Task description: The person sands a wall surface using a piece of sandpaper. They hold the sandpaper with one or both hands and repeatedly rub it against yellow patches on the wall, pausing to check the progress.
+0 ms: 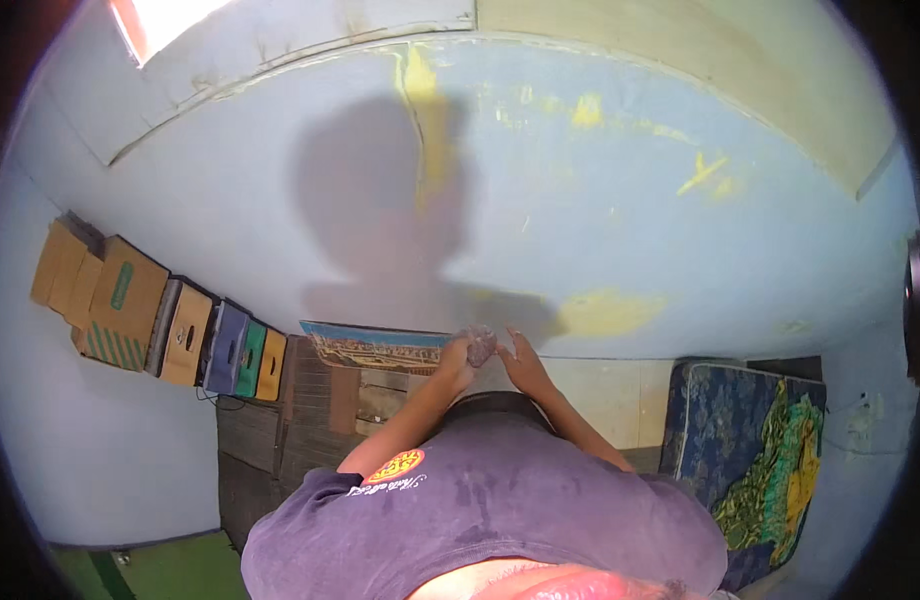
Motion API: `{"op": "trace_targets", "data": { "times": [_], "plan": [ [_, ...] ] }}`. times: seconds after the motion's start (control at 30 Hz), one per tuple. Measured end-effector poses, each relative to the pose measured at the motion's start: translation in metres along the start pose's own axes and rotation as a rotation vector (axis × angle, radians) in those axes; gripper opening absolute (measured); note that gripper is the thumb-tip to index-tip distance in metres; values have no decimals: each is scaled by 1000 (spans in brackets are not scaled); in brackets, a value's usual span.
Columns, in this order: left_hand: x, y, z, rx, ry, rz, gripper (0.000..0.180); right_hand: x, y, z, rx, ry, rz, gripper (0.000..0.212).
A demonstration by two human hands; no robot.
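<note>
My left hand [460, 358] is closed around a crumpled greyish-pink bundle [482, 345] that looks like a rag, held in front of my chest. Just to the right of the bundle is my right hand [525, 365], its thumb and fingers spread apart with nothing seen between them. The fingertips come close to the bundle; whether they touch it I cannot tell. Left of my left hand, a long picture panel [375, 348] with blue sky and buildings stands low along the wall, its right end partly behind that hand.
Ahead rises a pale blue wall [580, 230] with yellow patches, a crack and my shadow. Cardboard boxes [130, 300] and a row of coloured drawers [230, 350] stand at the left. A dark blue mattress [705, 425] with patterned cloth [780, 475] on it lies at the right.
</note>
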State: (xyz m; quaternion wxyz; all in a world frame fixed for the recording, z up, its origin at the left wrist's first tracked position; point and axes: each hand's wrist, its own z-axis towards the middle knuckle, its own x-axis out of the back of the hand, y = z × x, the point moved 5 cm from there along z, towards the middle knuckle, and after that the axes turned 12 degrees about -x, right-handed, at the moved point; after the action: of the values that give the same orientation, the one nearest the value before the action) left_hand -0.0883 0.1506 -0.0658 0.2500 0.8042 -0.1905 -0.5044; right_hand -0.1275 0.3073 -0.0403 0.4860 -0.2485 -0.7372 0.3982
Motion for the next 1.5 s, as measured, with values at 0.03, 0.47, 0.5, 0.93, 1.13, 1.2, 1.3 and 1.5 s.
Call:
{"op": "trace_targets", "data": {
  "times": [0.03, 0.47, 0.5, 0.93, 1.13, 1.2, 1.3, 1.5],
  "plan": [
    [-3, 14, 4, -129, 25, 14, 34, 7, 0, 1, -51, -73, -2, 55],
    [-257, 281, -40, -1959, -88, 1372, 60, 30, -15, -12, -68, -253, 107, 44],
    [-276, 296, -39, -2060, -60, 1371, 60, 33, -20, -15, -82, -264, 85, 44],
    [-178, 202, 60, -1878, -283, 1777, 53, 18, 25, -14, -168, -354, 15, 45],
    [-195, 185, 27, -1803, -267, 1567, 56, 28, 8, -12, -114, -329, 36, 45],
    [-227, 209, 8, -1951, -208, 1478, 55, 24, 9, -13, -115, -346, 76, 45],
    [-285, 273, -20, -2182, -116, 1318, 54, 23, -1, -17, -126, -382, 69, 44],
    [-324, 311, 2, -2250, 45, 1362, 64, 17, 3, -19, -113, -376, -16, 45]
  ]
}}
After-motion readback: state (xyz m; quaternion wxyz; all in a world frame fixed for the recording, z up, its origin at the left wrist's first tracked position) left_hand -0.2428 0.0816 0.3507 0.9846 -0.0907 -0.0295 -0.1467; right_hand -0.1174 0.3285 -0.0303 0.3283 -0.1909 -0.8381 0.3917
